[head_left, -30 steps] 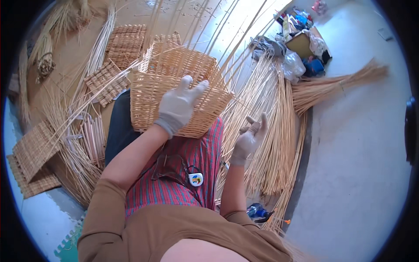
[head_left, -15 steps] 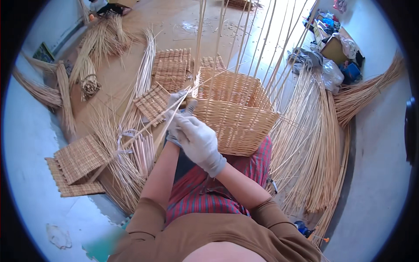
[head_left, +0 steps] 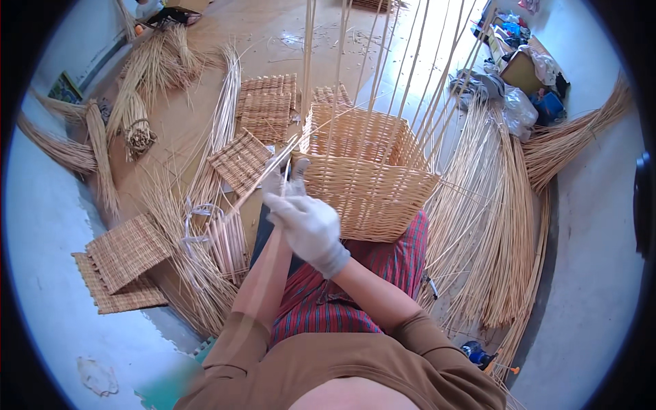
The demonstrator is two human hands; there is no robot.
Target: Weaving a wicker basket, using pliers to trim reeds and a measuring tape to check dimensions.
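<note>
A woven cane basket with long upright strands rests on my lap over a striped cloth. Both hands wear pale gloves. My left hand is closed round thin pale cane strips at the basket's front-left corner, partly hidden behind my right hand. That hand is just in front of and below the left one, its fingers curled onto a pale strip near the left wrist. The strip's lower end is blurred, and the exact contact of the fingertips is hard to make out.
Woven square mats and loose cane bundles lie to the left. Long cane bundles run down the right beside a pile of bags and clothing. A blue tool or bottle is at lower right. Walls flank both sides.
Both hands have come together at the basket's left corner, and my right hand has closed. Since half a second ago it has dipped slightly. The view has shifted, putting the basket farther right.
</note>
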